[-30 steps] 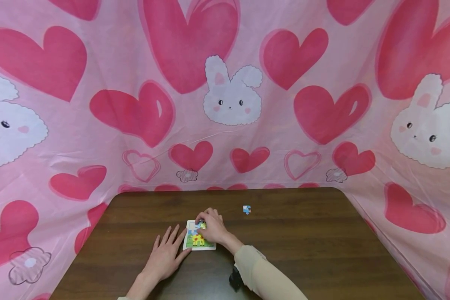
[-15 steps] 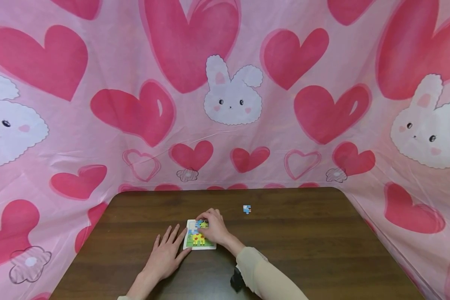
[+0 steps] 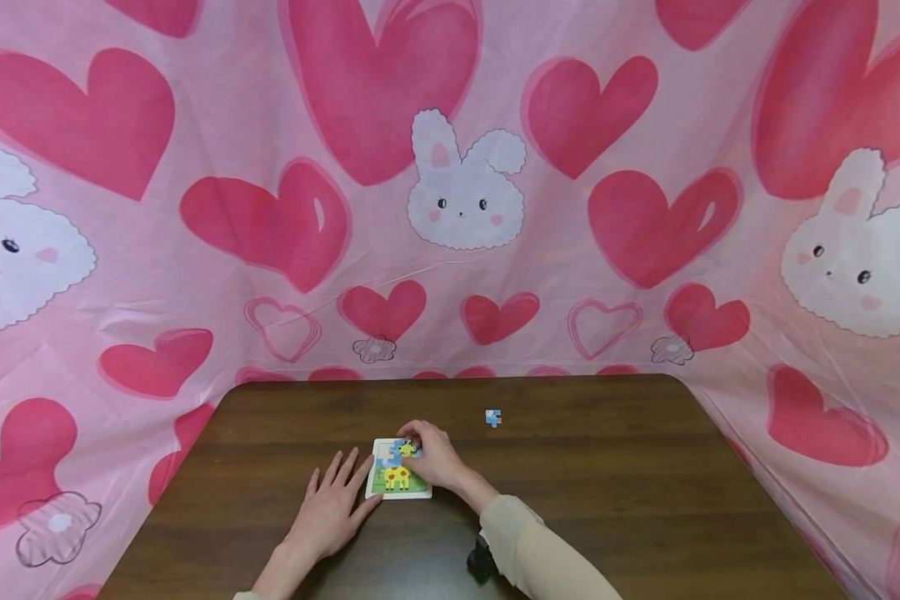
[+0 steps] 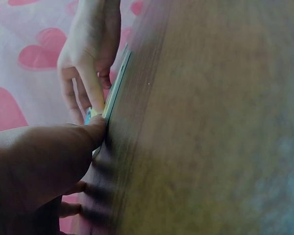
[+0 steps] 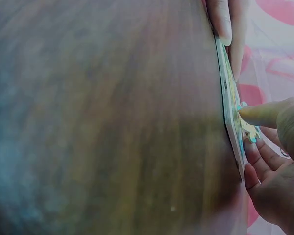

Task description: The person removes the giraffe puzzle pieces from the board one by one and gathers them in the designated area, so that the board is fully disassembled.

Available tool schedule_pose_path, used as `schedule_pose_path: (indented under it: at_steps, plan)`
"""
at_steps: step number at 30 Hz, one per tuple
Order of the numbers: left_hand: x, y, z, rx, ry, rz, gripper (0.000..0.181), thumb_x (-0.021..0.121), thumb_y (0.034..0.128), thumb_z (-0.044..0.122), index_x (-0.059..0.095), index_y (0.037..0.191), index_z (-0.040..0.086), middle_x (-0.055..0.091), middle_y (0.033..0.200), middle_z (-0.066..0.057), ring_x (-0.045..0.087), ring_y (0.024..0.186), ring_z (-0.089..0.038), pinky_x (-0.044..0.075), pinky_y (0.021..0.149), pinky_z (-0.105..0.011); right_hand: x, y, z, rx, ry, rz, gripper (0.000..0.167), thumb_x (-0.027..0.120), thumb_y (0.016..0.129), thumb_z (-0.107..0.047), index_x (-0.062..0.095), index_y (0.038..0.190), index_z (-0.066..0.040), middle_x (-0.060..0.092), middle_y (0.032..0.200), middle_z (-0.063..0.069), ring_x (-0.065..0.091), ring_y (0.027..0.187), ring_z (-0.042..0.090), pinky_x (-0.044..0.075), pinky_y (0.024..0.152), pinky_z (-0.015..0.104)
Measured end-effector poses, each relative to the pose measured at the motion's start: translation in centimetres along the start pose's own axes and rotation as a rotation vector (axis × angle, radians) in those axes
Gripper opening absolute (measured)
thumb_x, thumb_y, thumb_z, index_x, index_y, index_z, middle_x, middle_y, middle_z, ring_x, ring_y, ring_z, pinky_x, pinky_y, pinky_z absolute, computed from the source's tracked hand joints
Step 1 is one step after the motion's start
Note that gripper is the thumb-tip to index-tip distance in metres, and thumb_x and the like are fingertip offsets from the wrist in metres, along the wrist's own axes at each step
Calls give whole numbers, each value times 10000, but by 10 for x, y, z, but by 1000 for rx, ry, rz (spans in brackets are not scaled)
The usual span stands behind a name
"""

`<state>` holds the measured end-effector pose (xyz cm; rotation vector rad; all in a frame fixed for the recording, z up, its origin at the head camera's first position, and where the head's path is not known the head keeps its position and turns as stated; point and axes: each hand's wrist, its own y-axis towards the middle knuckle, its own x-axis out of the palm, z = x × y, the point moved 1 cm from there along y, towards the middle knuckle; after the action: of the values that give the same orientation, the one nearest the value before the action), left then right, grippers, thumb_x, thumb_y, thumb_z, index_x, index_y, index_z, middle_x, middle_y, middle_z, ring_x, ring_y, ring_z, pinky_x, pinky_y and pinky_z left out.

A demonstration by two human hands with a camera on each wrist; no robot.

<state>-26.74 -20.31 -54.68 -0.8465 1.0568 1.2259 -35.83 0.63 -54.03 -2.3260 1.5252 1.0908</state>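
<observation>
Right hand [image 3: 439,460]: thumb and fingers pinch the giraffe-head piece [image 3: 407,449] over the far part of the puzzle board [image 3: 401,498]; piece looks tilted in the right wrist view. Left hand [image 3: 326,510]: fingers straight, spread, bracing the board's left edge. Loose blue jigsaw piece [image 3: 493,417] lies beyond the board, to its right. I'd keep the brace, level the piece, line up tabs, press evenly; don't force.

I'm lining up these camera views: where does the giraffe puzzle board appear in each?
Head: the giraffe puzzle board lies below centre, slightly left.
Left wrist: the board shows nearly edge-on, left of centre.
Right wrist: the board shows nearly edge-on, right of centre.
Shared landmark: the right hand, its fingers at the board in all three.
</observation>
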Motion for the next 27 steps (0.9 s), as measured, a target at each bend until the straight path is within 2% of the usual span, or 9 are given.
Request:
schedule_pose_path:
  at_steps: [3, 6, 12, 20, 24, 27]
  plan:
    - [0, -1, 0, 6, -2, 9, 703, 669, 1066, 527, 536, 1635, 138, 465, 1716, -232, 390, 1611, -524, 282, 1248, -812, 0, -1, 2, 33, 38, 1, 317, 842, 919, -25, 734, 1214, 17, 685, 1066, 82, 541, 897, 103, 481, 798, 278]
    - [0, -1, 0, 7, -1, 10, 707, 665, 1066, 531, 530, 1640, 141, 463, 1718, -229, 386, 1615, -522, 281, 1250, -812, 0, -1, 2, 66, 65, -3, 311, 853, 919, -30, 770, 1216, 12, 691, 1097, 99, 558, 921, 110, 474, 820, 215]
    - [-2, -1, 1, 9, -2, 4, 711, 668, 1065, 533, 529, 1641, 139, 462, 1719, -230, 387, 1612, -526, 284, 1244, -816, 1, -1, 4, 40, 66, 2, 351, 852, 908, 1, 801, 1255, -9, 712, 1127, 124, 618, 917, 163, 483, 805, 206]
    - [-3, 0, 1, 7, -4, -5, 705, 668, 1069, 525, 520, 1650, 154, 450, 1729, -224, 383, 1621, -511, 289, 1245, -810, 6, 1, 5, 47, 20, 25, 326, 854, 918, -42, 801, 1239, -41, 691, 1002, 43, 534, 850, 64, 459, 790, 230]
    - [-3, 1, 1, 4, -1, -6, 708, 665, 1069, 536, 518, 1653, 164, 450, 1730, -220, 383, 1622, -507, 289, 1247, -809, 10, 2, 13, 19, 61, 71, 288, 853, 907, -60, 774, 1183, -32, 641, 920, -5, 500, 817, 41, 448, 768, 224]
    - [-3, 1, 1, 2, -2, -10, 709, 668, 1067, 535, 518, 1653, 164, 449, 1730, -221, 382, 1623, -508, 286, 1248, -809, 10, 2, 13, 36, 77, 73, 273, 857, 906, -53, 764, 1160, -23, 662, 932, 4, 517, 824, 43, 463, 761, 219]
